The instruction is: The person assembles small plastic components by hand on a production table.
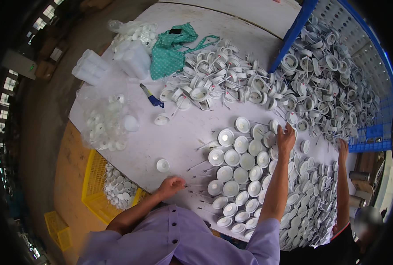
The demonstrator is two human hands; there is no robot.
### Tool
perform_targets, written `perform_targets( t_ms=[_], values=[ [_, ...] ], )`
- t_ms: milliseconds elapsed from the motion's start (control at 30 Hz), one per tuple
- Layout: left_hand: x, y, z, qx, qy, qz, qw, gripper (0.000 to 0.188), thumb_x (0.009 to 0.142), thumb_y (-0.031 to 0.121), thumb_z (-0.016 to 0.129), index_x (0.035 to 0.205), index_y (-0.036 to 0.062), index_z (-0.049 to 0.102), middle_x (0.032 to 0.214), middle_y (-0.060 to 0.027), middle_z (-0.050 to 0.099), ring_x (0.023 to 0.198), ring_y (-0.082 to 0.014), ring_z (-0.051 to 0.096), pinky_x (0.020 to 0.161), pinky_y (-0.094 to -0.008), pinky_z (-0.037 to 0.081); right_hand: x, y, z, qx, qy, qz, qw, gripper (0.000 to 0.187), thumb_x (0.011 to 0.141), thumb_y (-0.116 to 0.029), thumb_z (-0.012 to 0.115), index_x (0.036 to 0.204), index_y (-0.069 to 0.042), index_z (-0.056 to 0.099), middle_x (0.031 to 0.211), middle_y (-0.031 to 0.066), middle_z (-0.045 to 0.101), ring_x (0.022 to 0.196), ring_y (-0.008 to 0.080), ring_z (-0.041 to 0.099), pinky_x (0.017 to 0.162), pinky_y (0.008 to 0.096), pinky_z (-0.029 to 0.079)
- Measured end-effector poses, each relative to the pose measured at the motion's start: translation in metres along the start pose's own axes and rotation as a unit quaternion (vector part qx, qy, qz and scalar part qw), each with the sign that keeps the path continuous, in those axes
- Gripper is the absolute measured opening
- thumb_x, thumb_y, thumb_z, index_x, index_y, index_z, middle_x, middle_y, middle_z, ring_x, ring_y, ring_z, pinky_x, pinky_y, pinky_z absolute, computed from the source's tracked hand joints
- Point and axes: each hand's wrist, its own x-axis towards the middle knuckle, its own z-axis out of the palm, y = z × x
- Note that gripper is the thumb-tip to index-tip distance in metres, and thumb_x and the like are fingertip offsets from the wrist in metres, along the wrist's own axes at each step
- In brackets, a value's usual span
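**White round lamp-type fittings with wire leads: part laid out, part loose**

We list, from left to right:

- One yellow plastic basket (89,187), holding small white round pieces (119,193).
- One clear plastic bag (90,132) of white round parts, on the pale tabletop (139,145).
- One small white cup-shaped piece (163,165), standing apart.
- Our left hand (171,186), fingers curled, beside the leads at the rows' left edge; whether it grips one, we cannot tell.
- One jumbled pile of white ring-shaped fittings (223,79), behind the rows.
- White round dished fittings in close rows (231,157), on the tabletop in front of us.
- Our right hand (286,137), fingers partly bent over the rows' far edge, among fittings; we cannot confirm a hold.
- One blue perforated plastic crate (382,44), heaped with more fittings.
- One co-worker's hand (343,150), near that heap.

Progress: we judge a large share set out; the pile and heap remain unsorted.

Orientation: the nearer dishes mostly face up. Round bodies give no long axis; counting the leads, it runs roughly left-right, with left-edge leads pointing left.
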Motion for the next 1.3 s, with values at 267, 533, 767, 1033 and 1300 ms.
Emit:
perform_targets(
  t_ms=[267,533,767,1033,1300],
  values=[
    [-0.021,0.007,-0.006,0.036,0.07,-0.037,0.996,0.023,0.092,0.019,0.055,0.11,0.0068,0.058,0.093,-0.0026,0.066,0.082,-0.0075,0.06,0.059,-0.022,0.045,0.07,-0.028,0.077,-0.079,-0.057,0.062,0.993,0.049,0.076,-0.034,0.062,0.104,0.006,0.061,0.095,0.0279,0.063,0.092,0.0418,0.06,0.084,0.0457,0.047],
    [-0.029,0.005,-0.01,0.049,0.086,-0.011,0.995,0.023,0.088,0.019,0.06,0.106,0.0039,0.06,0.092,-0.005,0.066,0.082,-0.0094,0.061,0.063,-0.0241,0.047,0.053,-0.03,0.05,-0.009,0.023,-0.002,1.0,0.037,0.079,-0.033,0.051,0.088,0.0,0.065,0.081,0.0244,0.063,0.077,0.0431,0.061,0.073,0.0475,0.047],
    [-0.025,0.014,-0.009,0.094,0.053,0.141,0.984,0.021,0.089,0.014,0.059,0.106,0.0014,0.059,0.096,-0.0058,0.065,0.091,-0.0112,0.061,0.075,-0.0248,0.05,-0.008,-0.077,-0.01,0.263,0.003,0.016,0.965,0.027,0.089,-0.022,0.049,0.099,-0.001,0.062,0.074,0.0074,0.063,0.06,0.012,0.057,0.057,0.0274,0.046],
    [-0.03,0.127,-0.019,0.034,0.014,0.387,0.921,0.05,0.09,0.017,0.055,0.135,0.0016,0.036,0.139,-0.0142,0.04,0.127,-0.0212,0.04,0.101,-0.0339,0.037,-0.154,-0.178,-0.044,0.416,-0.319,-0.011,0.852,0.029,0.094,-0.022,0.052,0.109,0.001,0.062,0.082,0.0001,0.062,0.069,0.0059,0.054,0.061,0.0218,0.049],
    [-0.053,0.108,-0.052,0.087,-0.132,0.318,0.935,0.042,0.082,0.035,0.065,0.108,0.0017,0.063,0.103,-0.0137,0.066,0.1,-0.0204,0.06,0.09,-0.0326,0.043,-0.244,-0.242,-0.048,0.409,-0.416,-0.091,0.807,0.026,0.091,-0.01,0.053,0.114,0.002,0.059,0.091,0.0019,0.062,0.075,0.0066,0.053,0.064,0.0219,0.044]
  ],
)
